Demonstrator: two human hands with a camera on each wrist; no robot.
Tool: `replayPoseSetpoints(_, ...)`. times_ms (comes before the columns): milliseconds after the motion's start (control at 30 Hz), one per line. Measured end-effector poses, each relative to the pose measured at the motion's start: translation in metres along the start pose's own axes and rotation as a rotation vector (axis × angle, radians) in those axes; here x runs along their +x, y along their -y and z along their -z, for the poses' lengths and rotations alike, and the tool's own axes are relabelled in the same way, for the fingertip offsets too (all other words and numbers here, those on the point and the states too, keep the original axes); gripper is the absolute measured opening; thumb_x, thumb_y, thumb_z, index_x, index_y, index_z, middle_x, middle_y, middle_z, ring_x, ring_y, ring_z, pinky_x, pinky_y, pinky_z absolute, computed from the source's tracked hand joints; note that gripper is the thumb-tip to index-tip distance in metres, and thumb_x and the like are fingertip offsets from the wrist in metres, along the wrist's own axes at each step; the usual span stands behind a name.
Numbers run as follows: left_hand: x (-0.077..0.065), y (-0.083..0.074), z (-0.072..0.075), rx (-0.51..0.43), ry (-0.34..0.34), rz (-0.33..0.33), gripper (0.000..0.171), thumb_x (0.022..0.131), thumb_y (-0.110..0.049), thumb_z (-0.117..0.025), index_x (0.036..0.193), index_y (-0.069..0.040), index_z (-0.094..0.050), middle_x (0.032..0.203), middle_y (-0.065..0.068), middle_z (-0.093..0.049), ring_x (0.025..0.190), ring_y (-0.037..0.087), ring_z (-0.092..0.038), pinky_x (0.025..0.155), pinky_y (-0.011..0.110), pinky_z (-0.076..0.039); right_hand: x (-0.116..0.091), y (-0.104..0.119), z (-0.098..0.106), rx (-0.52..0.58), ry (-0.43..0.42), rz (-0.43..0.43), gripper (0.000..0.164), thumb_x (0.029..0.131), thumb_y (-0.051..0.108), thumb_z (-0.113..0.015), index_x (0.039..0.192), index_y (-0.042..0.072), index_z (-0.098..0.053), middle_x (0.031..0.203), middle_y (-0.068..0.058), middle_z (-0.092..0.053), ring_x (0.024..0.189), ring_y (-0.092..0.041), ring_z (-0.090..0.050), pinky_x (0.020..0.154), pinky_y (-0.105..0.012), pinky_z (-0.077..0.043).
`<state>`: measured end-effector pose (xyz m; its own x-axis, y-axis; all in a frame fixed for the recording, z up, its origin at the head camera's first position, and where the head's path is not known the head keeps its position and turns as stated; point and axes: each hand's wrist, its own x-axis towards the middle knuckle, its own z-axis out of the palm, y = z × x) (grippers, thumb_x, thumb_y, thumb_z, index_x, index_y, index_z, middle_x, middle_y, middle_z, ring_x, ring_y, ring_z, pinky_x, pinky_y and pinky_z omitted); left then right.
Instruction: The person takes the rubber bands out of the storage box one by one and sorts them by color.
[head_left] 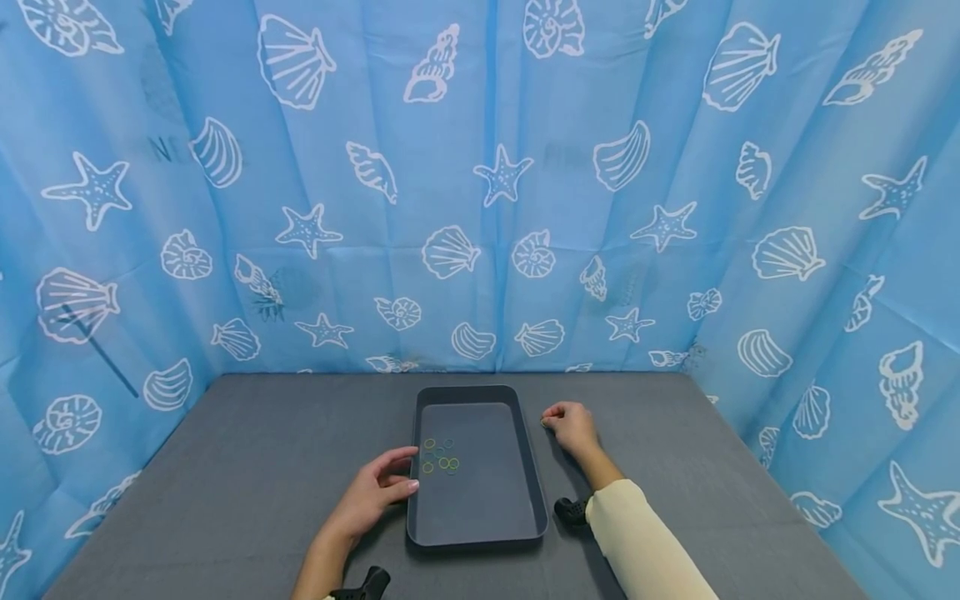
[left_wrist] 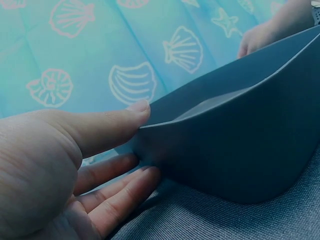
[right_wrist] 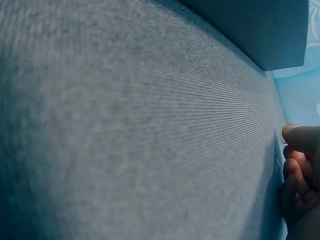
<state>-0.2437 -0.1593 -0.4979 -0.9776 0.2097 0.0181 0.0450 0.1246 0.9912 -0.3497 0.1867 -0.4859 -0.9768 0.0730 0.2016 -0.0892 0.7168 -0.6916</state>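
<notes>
A dark grey rectangular tray (head_left: 480, 508) lies on the table. My left hand (head_left: 371, 492) is at its left side, with the thumb and a fingertip touching the wall. In the left wrist view the thumb (left_wrist: 110, 125) lies at the rim while other fingers sit lower along the outside. Beyond the tray's right side, my right hand (head_left: 573, 429) pinches a thin yellow ring (head_left: 543, 422) close over the table; only a speck of yellow shows at the fingertips in the right wrist view. Several thin rings (head_left: 443, 463), yellow and grey-blue, lie inside the tray towards its left side.
A grey cloth covers the table (head_left: 285, 450). Blue curtains (head_left: 495, 292) with white shell and starfish prints hang along the back and both sides. Each wrist wears a black device, such as the right one (head_left: 572, 512). The tray's raised wall stands between the hands.
</notes>
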Motion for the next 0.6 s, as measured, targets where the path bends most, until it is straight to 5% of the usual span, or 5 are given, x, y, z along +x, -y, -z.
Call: replayPoseSetpoints(600, -0.0001, -0.0015, -0.0016, 0.006, -0.013, 0.007, 0.052, 0.090, -0.012, -0.070, 0.138, -0.004, -0.052, 0.137, 0.026, -0.048, 0.103, 0.028, -0.063, 0.087, 0.043, -0.052, 0.0053, 0.0023, 0.0063, 0.093, 0.009, -0.013, 0.004, 0.088, 0.005, -0.069, 0.088, 0.001, -0.071, 0.082, -0.007, -0.067, 0.074, -0.021, -0.059, 0.062, -0.033, -0.046)
